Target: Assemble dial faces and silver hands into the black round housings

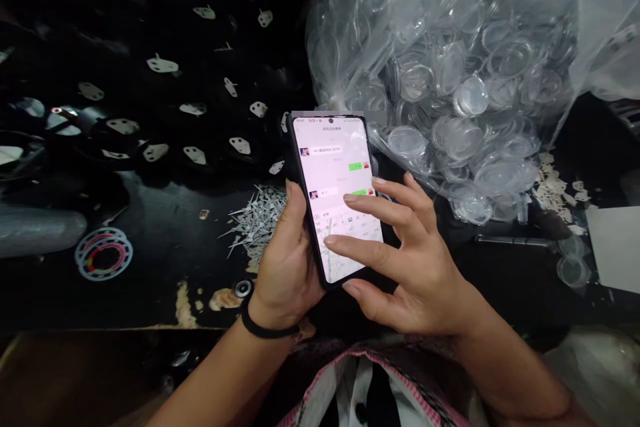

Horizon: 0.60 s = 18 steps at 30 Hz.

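The fingers (295,210) of the left hand (285,267) are curling shut around the phone (333,167), gripping its left edge and holding it above the table (160,247), close to the person's body. A heap of small pins (255,220) is lying at its 9 o'clock. The right hand (415,260) is hovering spread open, holding nothing, one fingertip touching the lower screen. Tapping well, I judge, is asking for a steady left grip and light single touches. The phone's long axis is running 6 to 12 o'clock, top leaning slightly toward 11, screen facing up. A bag of clear lids (450,80) is sitting at 1 o'clock.
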Motion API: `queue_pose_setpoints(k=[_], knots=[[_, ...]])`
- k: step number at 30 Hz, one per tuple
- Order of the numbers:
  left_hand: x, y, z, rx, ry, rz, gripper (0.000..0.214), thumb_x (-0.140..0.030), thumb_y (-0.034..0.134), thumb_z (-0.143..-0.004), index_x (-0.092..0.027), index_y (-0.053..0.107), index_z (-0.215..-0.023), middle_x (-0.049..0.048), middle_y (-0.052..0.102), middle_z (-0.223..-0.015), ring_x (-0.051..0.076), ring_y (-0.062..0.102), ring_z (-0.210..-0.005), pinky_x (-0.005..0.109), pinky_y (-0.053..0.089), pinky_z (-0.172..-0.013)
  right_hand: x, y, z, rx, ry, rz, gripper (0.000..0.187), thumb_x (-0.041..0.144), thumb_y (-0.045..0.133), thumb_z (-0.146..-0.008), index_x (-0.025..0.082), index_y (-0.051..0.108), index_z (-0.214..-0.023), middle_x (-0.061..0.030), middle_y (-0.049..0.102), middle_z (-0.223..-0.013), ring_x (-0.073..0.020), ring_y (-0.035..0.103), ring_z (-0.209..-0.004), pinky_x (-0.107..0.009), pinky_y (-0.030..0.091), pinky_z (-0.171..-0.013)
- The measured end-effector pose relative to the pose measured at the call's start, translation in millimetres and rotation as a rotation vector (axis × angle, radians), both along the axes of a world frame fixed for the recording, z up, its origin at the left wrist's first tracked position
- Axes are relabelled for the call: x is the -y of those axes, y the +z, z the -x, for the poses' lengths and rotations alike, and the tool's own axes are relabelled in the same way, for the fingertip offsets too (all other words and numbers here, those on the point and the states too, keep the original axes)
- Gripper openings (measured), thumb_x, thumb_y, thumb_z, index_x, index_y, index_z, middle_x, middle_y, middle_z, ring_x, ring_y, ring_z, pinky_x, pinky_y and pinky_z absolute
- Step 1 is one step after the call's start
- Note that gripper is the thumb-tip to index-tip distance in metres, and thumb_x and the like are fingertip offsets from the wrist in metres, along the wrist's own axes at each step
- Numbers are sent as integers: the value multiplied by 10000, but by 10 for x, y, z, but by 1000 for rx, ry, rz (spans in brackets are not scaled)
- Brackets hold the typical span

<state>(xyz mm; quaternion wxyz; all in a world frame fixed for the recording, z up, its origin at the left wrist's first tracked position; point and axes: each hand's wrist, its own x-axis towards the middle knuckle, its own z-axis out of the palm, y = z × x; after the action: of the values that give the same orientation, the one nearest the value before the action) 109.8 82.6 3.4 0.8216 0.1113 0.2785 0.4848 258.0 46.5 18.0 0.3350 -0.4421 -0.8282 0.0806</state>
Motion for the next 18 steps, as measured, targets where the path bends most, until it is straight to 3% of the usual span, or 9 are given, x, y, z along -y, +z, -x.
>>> queue_pose_setpoints(k=[5,13,18], knots=[[11,9,-23,41,8,21,455,-547,455,-977,-237,708,-1193,-11,741,-1240,261,404,-1446,468,328,-1206,1,-36,15,48,4,2,334,403,619,-900,282,688,-1203,-51,570,-1408,-291,406,-1386,-584,242,-1199],[3,-12,-10,53,-10,19,476,-566,461,-965,-229,708,-1194,-3,729,-1263,283,377,-1458,478,355,-1196,4,-5,3,-17,9,-16,235,360,617,-896,264,723,-1082,-45,613,-1349,-280,439,-1361,-579,234,-1207],[10,-13,-10,56,-12,-1,455,-564,505,-947,-244,708,-1200,-6,719,-1282,289,368,-1463,490,356,-1196,1,-14,10,1,4,-8,284,364,621,-891,263,709,-1142,-54,603,-1359,-291,432,-1367,-587,249,-1198]])
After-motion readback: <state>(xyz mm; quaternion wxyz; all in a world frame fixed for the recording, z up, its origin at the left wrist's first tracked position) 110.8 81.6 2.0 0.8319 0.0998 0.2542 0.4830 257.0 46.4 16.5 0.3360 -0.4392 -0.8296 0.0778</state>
